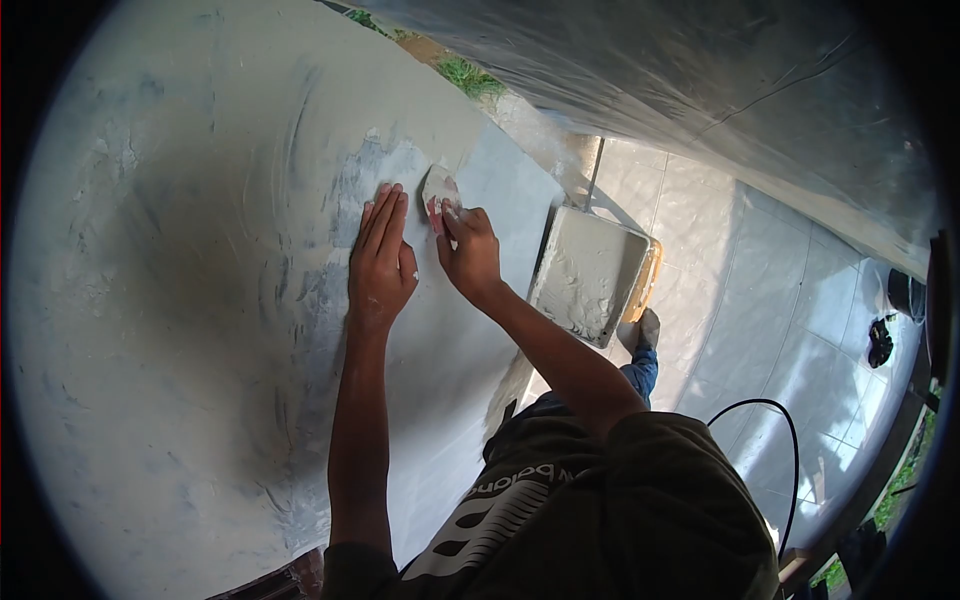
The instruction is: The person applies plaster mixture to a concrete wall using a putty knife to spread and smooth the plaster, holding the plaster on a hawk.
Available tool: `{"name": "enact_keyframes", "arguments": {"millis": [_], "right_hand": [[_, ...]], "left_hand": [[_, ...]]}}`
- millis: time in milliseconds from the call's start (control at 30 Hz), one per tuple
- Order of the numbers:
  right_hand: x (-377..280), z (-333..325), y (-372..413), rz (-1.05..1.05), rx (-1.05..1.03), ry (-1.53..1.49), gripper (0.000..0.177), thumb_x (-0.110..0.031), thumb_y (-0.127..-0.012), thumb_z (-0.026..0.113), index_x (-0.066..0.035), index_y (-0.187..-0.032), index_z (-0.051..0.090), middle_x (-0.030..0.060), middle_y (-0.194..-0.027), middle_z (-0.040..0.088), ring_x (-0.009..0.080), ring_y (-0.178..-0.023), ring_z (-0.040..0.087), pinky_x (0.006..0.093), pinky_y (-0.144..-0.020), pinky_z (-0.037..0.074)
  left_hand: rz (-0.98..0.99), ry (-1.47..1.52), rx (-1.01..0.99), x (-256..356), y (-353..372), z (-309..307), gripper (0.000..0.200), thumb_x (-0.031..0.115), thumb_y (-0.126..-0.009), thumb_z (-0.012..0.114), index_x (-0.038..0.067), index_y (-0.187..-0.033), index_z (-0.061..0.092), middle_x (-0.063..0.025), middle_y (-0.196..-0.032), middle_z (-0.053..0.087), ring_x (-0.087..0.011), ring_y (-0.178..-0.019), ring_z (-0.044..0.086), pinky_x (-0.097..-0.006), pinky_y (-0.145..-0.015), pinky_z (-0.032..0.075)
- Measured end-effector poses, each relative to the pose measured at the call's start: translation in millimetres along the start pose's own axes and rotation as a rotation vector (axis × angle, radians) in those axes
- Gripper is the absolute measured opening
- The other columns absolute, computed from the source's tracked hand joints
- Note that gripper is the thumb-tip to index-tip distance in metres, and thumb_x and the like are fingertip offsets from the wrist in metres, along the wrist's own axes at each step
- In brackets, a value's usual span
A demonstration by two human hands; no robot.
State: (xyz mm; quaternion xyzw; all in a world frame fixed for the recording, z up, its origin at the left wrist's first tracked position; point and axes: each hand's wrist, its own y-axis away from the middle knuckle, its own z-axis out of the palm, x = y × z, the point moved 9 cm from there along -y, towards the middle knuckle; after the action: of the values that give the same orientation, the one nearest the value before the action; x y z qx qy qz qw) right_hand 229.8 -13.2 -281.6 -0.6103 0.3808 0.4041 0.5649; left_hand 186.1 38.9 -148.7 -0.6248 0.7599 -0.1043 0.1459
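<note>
My left hand lies flat on a large panel smeared with pale grey plaster, its fingers stretched out and close together. Just right of it, my right hand is closed around a putty knife. The knife has a reddish part by my fingers and a plaster-coated blade, which points away from me and lies close to the panel; exact contact is hard to tell. Bluish-grey patches show through the coating around my left hand. A tray of wet plaster stands right of the panel's edge.
The tray sits over something orange-yellow. Light tiles cover the floor, where my foot stands. Grey sheeting hangs along the upper right. A thin black cable loops beside me. A dark bucket is at far right.
</note>
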Motion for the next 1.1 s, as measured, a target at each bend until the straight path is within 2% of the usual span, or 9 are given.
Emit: {"name": "enact_keyframes", "arguments": {"millis": [100,200,333,467,600,700,833,933,1100], "right_hand": [[3.6,-28.5,16.4,-0.007,0.043,-0.245,0.028,0.004,-0.078,0.067,0.004,-0.105,0.072,0.0104,-0.071,0.056,0.0211,-0.068,0.055,0.0305,-0.061,0.048],[39.1,-42.1,-27.8,0.071,0.211,-0.158,0.034,0.004,-0.080,0.063,0.004,-0.114,0.070,0.0108,-0.069,0.054,0.0180,-0.062,0.053,0.0288,-0.059,0.047],[65.4,-20.6,-86.1,0.043,0.202,0.074,0.031,0.001,-0.078,0.063,0.005,-0.109,0.070,0.0159,-0.075,0.059,0.0303,-0.078,0.056,0.0400,-0.069,0.048],[60.5,11.2,-70.0,0.004,0.098,0.151,0.033,0.000,-0.079,0.065,0.003,-0.112,0.066,0.0184,-0.086,0.063,0.0368,-0.090,0.056,0.0458,-0.076,0.051],[32.5,0.2,1.1,0.071,0.023,-0.084,0.036,0.004,-0.075,0.067,0.006,-0.110,0.068,0.0129,-0.074,0.059,0.0271,-0.077,0.057,0.0377,-0.068,0.049],[33.6,-19.1,0.2,0.057,0.055,-0.155,0.041,0.004,-0.077,0.065,0.005,-0.118,0.068,0.0109,-0.070,0.056,0.0249,-0.070,0.055,0.0341,-0.065,0.048],[53.9,-29.8,-77.6,0.034,0.223,0.034,0.041,0.000,-0.078,0.065,0.003,-0.118,0.068,0.0129,-0.070,0.058,0.0270,-0.073,0.056,0.0384,-0.066,0.048],[54.3,-2.6,-97.9,-0.022,0.155,0.129,0.038,-0.001,-0.077,0.065,0.003,-0.115,0.069,0.0147,-0.075,0.061,0.0297,-0.078,0.058,0.0420,-0.068,0.049],[23.1,4.6,-18.8,0.034,0.025,0.005,0.035,-0.001,-0.077,0.068,0.002,-0.112,0.068,0.0157,-0.086,0.064,0.0330,-0.089,0.058,0.0439,-0.073,0.053]], "left_hand": [[-0.002,-0.007,-0.006,-1.5,-1.7,1.5,0.050,-0.009,-0.085,0.045,-0.006,-0.134,0.054,-0.0192,-0.139,0.056,-0.0330,-0.135,0.049,-0.0473,-0.115,0.037],[-0.003,-0.030,-0.032,0.2,2.5,3.2,0.051,-0.010,-0.084,0.044,-0.006,-0.134,0.054,-0.0189,-0.139,0.056,-0.0326,-0.135,0.049,-0.0473,-0.115,0.037],[0.004,-0.038,-0.039,-0.5,0.8,4.8,0.052,-0.010,-0.084,0.044,-0.006,-0.135,0.054,-0.0188,-0.139,0.056,-0.0324,-0.135,0.049,-0.0475,-0.115,0.037],[0.000,-0.028,-0.050,0.1,0.0,4.4,0.052,-0.010,-0.083,0.044,-0.006,-0.134,0.054,-0.0190,-0.139,0.056,-0.0324,-0.135,0.049,-0.0477,-0.115,0.037],[-0.004,-0.019,-0.042,0.2,-0.2,3.9,0.052,-0.010,-0.083,0.044,-0.005,-0.134,0.055,-0.0190,-0.139,0.056,-0.0326,-0.135,0.049,-0.0479,-0.114,0.037],[-0.002,-0.030,-0.054,-0.4,-1.5,5.0,0.052,-0.010,-0.083,0.044,-0.006,-0.134,0.055,-0.0191,-0.139,0.056,-0.0327,-0.135,0.049,-0.0480,-0.114,0.037],[0.000,-0.046,-0.064,-0.3,0.3,6.2,0.052,-0.010,-0.083,0.044,-0.006,-0.134,0.054,-0.0197,-0.139,0.056,-0.0330,-0.135,0.049,-0.0482,-0.114,0.037],[0.009,-0.025,-0.060,0.1,-0.4,4.7,0.052,-0.010,-0.082,0.044,-0.006,-0.134,0.054,-0.0200,-0.139,0.056,-0.0333,-0.135,0.049,-0.0484,-0.114,0.037],[0.002,-0.004,-0.041,0.6,-1.2,2.3,0.053,-0.010,-0.082,0.044,-0.006,-0.134,0.054,-0.0201,-0.139,0.056,-0.0337,-0.135,0.049,-0.0485,-0.114,0.037]]}}
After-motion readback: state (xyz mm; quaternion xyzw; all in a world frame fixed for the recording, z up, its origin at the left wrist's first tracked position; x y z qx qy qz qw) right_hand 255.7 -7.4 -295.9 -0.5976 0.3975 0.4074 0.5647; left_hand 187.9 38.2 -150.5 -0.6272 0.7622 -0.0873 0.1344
